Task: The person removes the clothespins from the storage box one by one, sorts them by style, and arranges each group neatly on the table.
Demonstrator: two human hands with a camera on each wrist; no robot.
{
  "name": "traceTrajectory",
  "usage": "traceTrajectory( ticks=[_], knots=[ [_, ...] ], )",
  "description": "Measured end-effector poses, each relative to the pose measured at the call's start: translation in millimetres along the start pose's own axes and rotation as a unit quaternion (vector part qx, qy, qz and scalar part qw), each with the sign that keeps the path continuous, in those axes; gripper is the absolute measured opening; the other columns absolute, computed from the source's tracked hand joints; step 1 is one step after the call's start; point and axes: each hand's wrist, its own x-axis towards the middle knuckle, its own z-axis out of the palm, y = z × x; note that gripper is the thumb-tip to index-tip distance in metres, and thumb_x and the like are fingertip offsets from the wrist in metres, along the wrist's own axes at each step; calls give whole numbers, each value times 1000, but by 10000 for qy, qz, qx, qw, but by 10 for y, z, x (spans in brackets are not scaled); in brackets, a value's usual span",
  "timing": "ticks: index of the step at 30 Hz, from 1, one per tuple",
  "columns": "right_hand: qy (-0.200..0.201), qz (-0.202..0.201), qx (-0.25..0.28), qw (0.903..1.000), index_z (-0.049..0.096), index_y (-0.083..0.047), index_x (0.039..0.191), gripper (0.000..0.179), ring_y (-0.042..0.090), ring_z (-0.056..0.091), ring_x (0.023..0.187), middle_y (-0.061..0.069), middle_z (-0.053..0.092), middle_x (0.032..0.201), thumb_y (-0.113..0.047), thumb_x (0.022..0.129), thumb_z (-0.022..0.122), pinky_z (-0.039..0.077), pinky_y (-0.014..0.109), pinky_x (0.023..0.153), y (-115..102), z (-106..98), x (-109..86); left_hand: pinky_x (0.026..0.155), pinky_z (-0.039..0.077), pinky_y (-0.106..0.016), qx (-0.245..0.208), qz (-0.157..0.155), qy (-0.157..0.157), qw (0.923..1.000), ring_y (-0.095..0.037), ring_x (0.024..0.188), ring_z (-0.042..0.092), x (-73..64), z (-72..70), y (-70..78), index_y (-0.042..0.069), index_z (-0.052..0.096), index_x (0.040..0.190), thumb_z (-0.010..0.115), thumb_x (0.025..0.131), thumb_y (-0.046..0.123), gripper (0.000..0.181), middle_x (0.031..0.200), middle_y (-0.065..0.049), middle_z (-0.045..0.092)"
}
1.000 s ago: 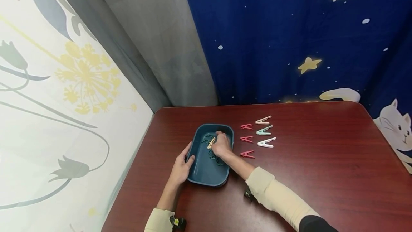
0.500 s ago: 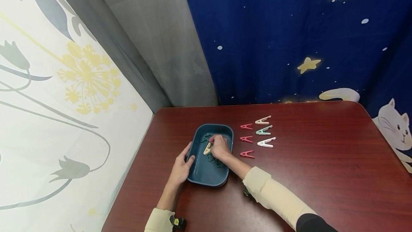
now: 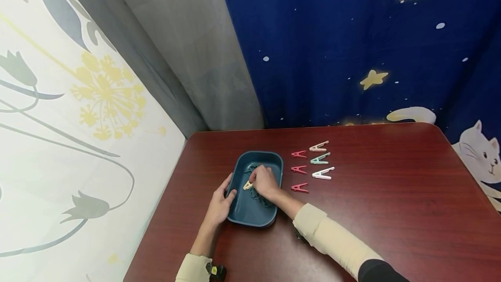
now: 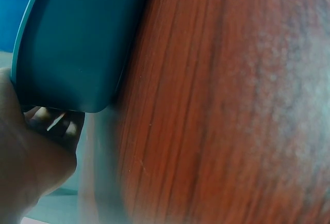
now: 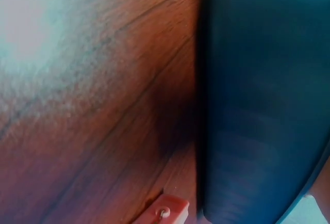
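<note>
A dark blue-green plastic bin (image 3: 250,214) stands on the table. My left hand (image 3: 220,203) grips its left side, thumb at the rim and fingers along the outer wall; the left wrist view shows this hand (image 4: 31,157) against the bin wall (image 4: 77,48). Inside the bin, my right hand (image 3: 266,182) pinches a cream clothespin (image 3: 247,185) at one end, its other end pointing left. Beneath that hand lie dark green looped pieces (image 3: 261,199), partly hidden, their kind unclear. In the right wrist view the bin's outer wall (image 5: 258,105) covers most of the hand.
Right of the bin, red clothespins (image 3: 298,169) lie in a column. Beside them is a second column with a cream clothespin (image 3: 318,146), a mint one (image 3: 320,158) and a white one (image 3: 323,173). Table (image 3: 375,195) meets a patterned wall on the left and curtains behind.
My right hand has moved left within the bin, carrying the cream clothespin toward the bin's left side. My left hand and the clothespins on the table have stayed put.
</note>
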Motion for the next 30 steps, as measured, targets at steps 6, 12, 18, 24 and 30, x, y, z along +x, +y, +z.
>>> traceTrajectory(
  ticks=[6, 12, 18, 24, 30],
  knots=[
    [-99, -241, -257, 9993, 82, -7, 83, 18, 18, 70, 78, 2, 75, 82, 8, 90, 75, 59, 33, 71, 16, 35, 15, 109, 44, -41, -10, -122, -9, 9999, -29, 139, 53, -4, -1, 16, 8, 41, 164, 58, 107, 1, 60, 160, -12, 51],
    [-263, -272, -66, 9993, 83, -10, 81, 15, 14, 68, 76, -3, 75, 78, 3, 89, 81, 57, 32, 70, 27, 47, 14, 101, 48, -32, -7, -24, 1, 10000, -32, 131, 58, -7, -4, 8, 6, 40, 164, 59, 106, 0, 61, 156, -17, 54],
    [-305, -246, 337, 9987, 84, -11, 85, 13, 11, 68, 77, -5, 76, 80, 0, 91, 81, 56, 32, 74, 30, 41, 18, 98, 47, -27, -31, 12, 39, 10000, -30, 131, 57, -3, 3, -14, 7, 42, 163, 60, 106, 1, 61, 154, -17, 56],
    [-85, -232, 1078, 9939, 82, -6, 91, 9, 16, 70, 82, 4, 77, 89, 2, 93, 79, 57, 32, 75, 29, 37, 49, 99, 47, -28, -71, -34, 50, 10000, -30, 129, 57, 1, 8, -21, 7, 43, 163, 60, 106, 1, 60, 154, -17, 56],
    [-36, 245, 2631, 9644, 76, 1, 104, 8, 30, 72, 82, 21, 73, 99, 1, 102, 68, 60, 38, 73, 21, 22, 86, 99, 49, -34, -139, -87, 11, 9999, -33, 128, 60, -1, 2, -24, 6, 41, 164, 58, 106, 0, 60, 153, -19, 57]
  ],
)
